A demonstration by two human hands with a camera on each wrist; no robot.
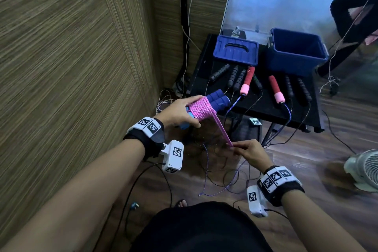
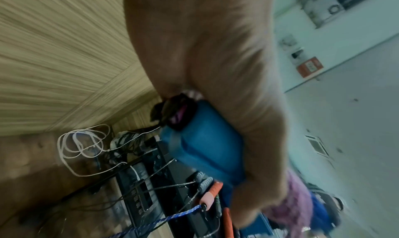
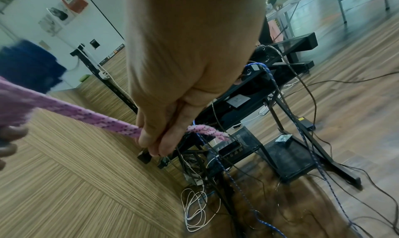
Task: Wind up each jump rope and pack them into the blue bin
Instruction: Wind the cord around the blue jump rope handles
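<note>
Two blue containers sit at the far edge of the black worktop (image 1: pixel 255 106): on the right the blue bin (image 1: pixel 296 51), uncovered, with nothing visible on the part of its dark inside that I can see, and just to its left the blue lid (image 1: pixel 235 50), lying flat with its handle up. In front of them several jump ropes lie side by side, some with black ribbed handles (image 1: pixel 235 76) and one with red-and-pink handles (image 1: pixel 276 89), their cords hanging over the near edge to the floor. My left hand (image 1: pixel 180 111) is clenched around the two blue handles (image 1: pixel 216 100) of the pink jump rope (image 1: pixel 201 106), thumb underneath and fingers over the top; the pink cord is wound in many tight turns around both handles just beside my fingers. From that bundle one doubled stretch of pink cord runs taut, down and to the right, to my right hand (image 1: pixel 252 155). That grip is a pinch: thumb and fingertips (image 3: pixel 151 139) are closed on the cord close to its end, and a short bent tip pokes out past them in the right wrist view. Both hands hold the rope in the air in front of the worktop, well apart from the bin.
</note>
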